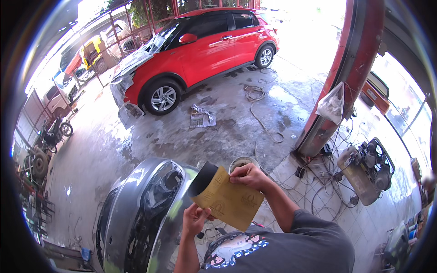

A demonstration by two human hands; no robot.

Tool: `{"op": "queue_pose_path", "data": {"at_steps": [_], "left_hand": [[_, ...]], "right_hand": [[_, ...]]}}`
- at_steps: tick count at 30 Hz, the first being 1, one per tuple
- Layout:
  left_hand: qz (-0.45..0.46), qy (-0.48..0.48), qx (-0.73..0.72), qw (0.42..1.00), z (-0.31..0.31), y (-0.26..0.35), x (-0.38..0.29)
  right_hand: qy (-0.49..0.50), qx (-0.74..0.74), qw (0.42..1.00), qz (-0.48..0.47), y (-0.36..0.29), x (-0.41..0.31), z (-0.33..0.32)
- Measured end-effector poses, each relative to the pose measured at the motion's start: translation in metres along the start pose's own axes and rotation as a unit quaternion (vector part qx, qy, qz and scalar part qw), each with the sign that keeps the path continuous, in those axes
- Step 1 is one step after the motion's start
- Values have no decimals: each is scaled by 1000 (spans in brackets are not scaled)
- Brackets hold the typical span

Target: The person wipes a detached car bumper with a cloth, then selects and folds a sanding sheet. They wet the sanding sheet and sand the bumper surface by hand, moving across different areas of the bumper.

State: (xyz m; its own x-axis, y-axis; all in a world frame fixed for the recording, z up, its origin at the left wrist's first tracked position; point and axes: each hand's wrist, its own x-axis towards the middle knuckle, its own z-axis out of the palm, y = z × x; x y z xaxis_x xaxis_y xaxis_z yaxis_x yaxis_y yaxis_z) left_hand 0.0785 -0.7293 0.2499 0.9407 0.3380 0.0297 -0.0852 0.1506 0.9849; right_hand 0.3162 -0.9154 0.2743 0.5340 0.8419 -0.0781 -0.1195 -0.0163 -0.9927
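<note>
Both of my hands hold one sheet of sandpaper [235, 201] in front of my chest. Its tan backing, which bears printing, faces me, and the far left end curls over to show the black grit side. My left hand [197, 218] pinches the near left edge between thumb and fingers. At the far edge, my right hand [251, 176] grips the sheet with its thumb on top. Just left of the sheet stands a grey car bumper [128, 211] with patches of green and bare primer. A round bucket [244, 161] is partly hidden behind my right hand.
A red car [205, 51] with its front masked in paper stands ahead. Newspaper [203, 117] and a looped hose [254, 94] lie on the wet floor. At right are a red steel post [344, 68], an air compressor [365, 170] and tangled cables [327, 184].
</note>
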Motion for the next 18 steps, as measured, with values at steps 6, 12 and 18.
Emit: {"op": "queue_pose_path", "data": {"at_steps": [6,12,18], "left_hand": [[41,-7,108,993,8,13,1],[2,-17,-18,1000,4,1,-6],[81,25,126,989,11,15,-10]], "right_hand": [[-6,-25,1000,11,-5,-6,-5],[-20,-47,999,-4,-6,-6,-8],[-12,-58,998,6,-2,-11,-8]]}}
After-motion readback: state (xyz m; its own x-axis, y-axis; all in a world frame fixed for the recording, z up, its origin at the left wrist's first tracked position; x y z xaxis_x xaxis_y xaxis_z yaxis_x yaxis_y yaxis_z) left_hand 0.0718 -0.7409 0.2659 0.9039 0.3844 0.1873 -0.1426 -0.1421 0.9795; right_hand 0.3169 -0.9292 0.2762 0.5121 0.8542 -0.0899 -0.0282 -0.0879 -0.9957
